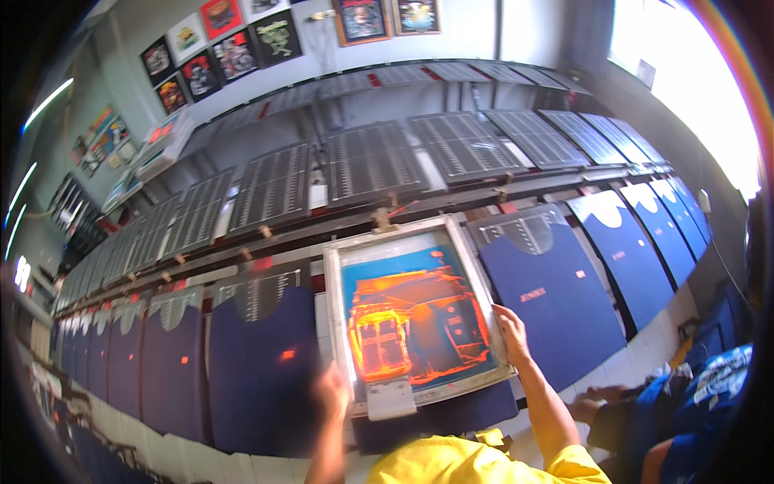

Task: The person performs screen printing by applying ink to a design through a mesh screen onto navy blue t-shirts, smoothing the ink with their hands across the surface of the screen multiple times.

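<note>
In front of me is a screen printing frame (332,278) with a pale, worn rim. Bright orange ink (411,278) is smeared over its blue mesh, thickest toward the lower left. My right hand (512,332) grips the frame's right side, fingers curled at the edge. Beside the lower left corner is my left hand (332,393), smeared by motion, so its fingers and any contact cannot be made out. A pale flat piece (391,401) lies across the frame's lower edge. Dark blue shirt fabric (439,419) shows below the frame; the frame hides the rest.
Dark blue shirts (262,363) on boards line the near row, several bearing small orange prints; another shirt (556,290) lies right of the frame. Bare grey boards (375,165) stand in the row behind, along a rail (282,230). A person in blue (693,411) is close at right.
</note>
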`<state>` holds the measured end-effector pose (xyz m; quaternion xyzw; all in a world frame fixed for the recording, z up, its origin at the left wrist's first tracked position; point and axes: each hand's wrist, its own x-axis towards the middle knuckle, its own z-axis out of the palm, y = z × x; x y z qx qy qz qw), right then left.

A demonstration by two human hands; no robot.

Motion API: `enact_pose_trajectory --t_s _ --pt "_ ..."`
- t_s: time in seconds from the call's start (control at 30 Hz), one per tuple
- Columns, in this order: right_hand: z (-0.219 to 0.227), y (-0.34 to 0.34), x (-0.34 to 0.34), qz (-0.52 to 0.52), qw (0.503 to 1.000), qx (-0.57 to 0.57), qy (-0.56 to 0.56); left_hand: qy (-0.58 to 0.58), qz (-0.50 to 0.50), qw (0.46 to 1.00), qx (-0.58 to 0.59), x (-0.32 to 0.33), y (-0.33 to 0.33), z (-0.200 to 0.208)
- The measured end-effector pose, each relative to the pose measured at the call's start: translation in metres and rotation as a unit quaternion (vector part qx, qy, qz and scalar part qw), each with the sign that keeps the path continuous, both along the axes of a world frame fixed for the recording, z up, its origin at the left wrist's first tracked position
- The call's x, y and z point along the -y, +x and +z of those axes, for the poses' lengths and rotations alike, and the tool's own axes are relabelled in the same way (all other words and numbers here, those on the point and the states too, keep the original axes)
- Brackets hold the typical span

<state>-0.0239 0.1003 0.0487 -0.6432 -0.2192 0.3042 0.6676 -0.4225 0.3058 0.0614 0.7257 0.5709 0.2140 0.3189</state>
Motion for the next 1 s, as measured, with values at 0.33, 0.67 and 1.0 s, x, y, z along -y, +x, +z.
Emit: enact_pose_trajectory --t_s 0.33,0.67,1.0 --pt "-0.014 -0.005 -0.001 0.024 0.998 0.061 0.025 0.028 -0.012 0.999 0.015 0.006 0.013 0.011" --pt "-0.022 -0.005 -0.001 0.012 0.998 0.051 0.03 -0.015 0.0 1.0 -0.019 0.006 0.015 0.02" --pt "-0.009 -0.01 -0.006 0.003 0.988 0.147 -0.05 0.017 0.032 0.998 0.053 0.008 0.018 0.006"
